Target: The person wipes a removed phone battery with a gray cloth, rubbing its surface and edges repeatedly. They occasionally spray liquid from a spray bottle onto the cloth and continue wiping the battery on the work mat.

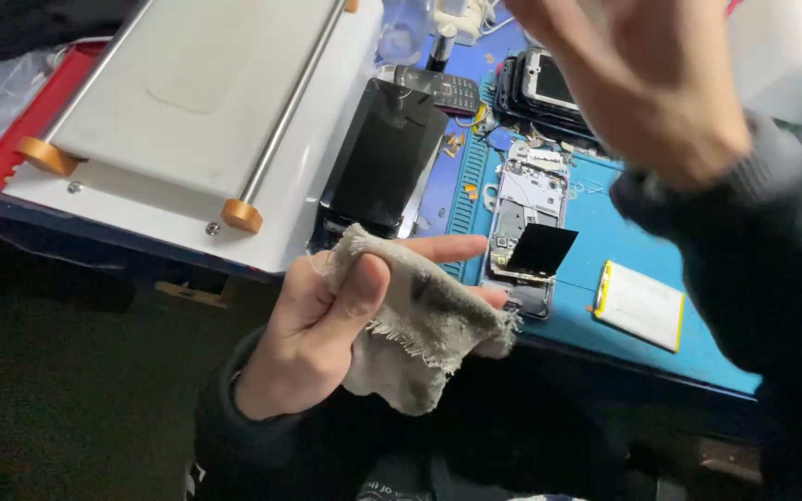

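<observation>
Our left hand pinches a frayed, grey-stained rag between thumb and fingers, index finger out straight, so the cloth drapes over the fingers like a wiping pad. The rag sits at 6 o'clock from the opened phone, just off the mat's near edge. Our right hand is up at 1 o'clock, blurred, fingers spread; it seems to hold nothing, but the blur means we cannot tell for sure.

The phone lies back-off on the blue work mat, a small black panel propped on it, probably lifted to reach underneath. A flat white battery rests at 3 o'clock from the phone, apart from it. A black screen panel leans at 9 o'clock, against a white heating-plate machine with orange knobs. More phones are stacked at 12 o'clock.

Cluttered repair bench, dark floor below.
</observation>
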